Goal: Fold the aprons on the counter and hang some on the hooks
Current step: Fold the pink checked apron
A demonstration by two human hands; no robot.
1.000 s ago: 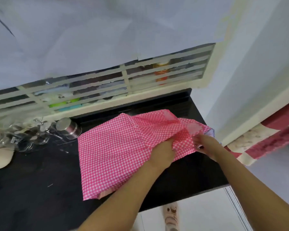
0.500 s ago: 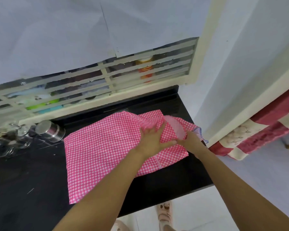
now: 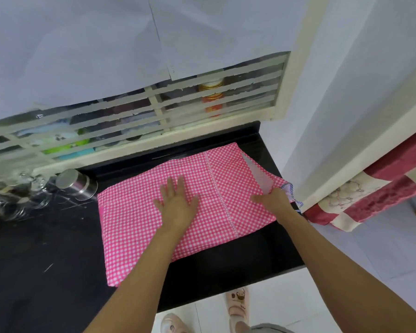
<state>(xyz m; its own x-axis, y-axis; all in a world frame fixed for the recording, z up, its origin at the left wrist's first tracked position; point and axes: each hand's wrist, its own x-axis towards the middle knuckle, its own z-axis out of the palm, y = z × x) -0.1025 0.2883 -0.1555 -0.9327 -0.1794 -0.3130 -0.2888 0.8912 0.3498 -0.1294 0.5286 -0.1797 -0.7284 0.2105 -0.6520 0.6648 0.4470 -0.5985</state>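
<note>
The pink checked apron [image 3: 154, 231] is lying spread over the right half of the black counter [image 3: 46, 272], its far edge reaching toward the slatted window [image 3: 159, 109]. The left hand [image 3: 177, 205] is pressing on the middle of it, palm flat and fingers fanned out, so its grip is fully open and taking hold of nothing. The right hand [image 3: 273, 200] is working at the cloth's right edge, where a flap [image 3: 256, 174] is standing up and showing its paler underside. Its grip is closing on the flap's lower corner, thumb lying across the fabric, though the fingers are mostly hiding behind the back of the hand. A bit of blue-striped cloth [image 3: 290, 188] is poking out just beside that hand, most of it covered.

Just beside the apron's far left corner a steel tin [image 3: 76, 182] is sitting with its lid on, hiding whatever is inside. Beyond it, glassware [image 3: 15, 193] is blurring together at the frame edge. Behind the slats an orange jar [image 3: 211, 97] with a gold lid and green and blue items [image 3: 65, 149] are showing only in strips. White paper [image 3: 94, 44] is covering the window's upper part. A red and cream cloth [image 3: 375, 193] is running off the right edge, and slippers [image 3: 237, 306] are peeking out below the counter.
</note>
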